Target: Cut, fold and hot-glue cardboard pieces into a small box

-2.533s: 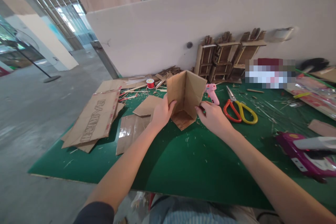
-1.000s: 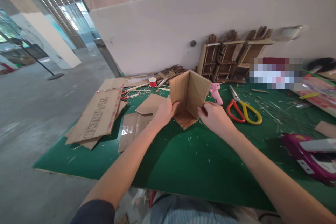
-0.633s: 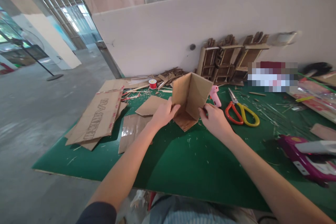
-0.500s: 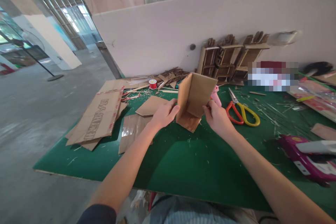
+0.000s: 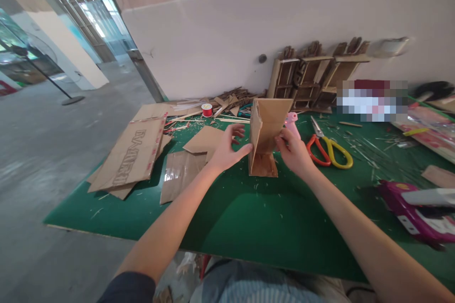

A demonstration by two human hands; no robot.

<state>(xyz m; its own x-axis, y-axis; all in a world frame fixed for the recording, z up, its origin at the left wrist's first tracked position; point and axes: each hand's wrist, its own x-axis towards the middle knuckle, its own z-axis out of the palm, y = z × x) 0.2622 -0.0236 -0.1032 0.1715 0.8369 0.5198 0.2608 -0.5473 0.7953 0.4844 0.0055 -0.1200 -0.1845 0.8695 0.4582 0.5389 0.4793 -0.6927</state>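
An open-fronted cardboard box stands upright on the green table, showing a left wall, a back wall and a bottom panel. My right hand pinches the right edge of its back wall. At its left wall is my left hand, fingers spread and curved, the thumb tip at or just touching the cardboard. Behind my right hand a pink glue gun partly shows. Flat cardboard pieces lie on the table beside my left forearm.
Scissors with one red and one yellow handle lie to the right. Farther right is a purple-and-white device. A stack of printed cardboard lies at the left. Behind are a red spool, scrap strips and cardboard models against the wall.
The box has turned and shifted slightly right, its left wall now more edge-on. My left hand has loosened from that wall and spread its fingers. My right hand keeps its pinch.
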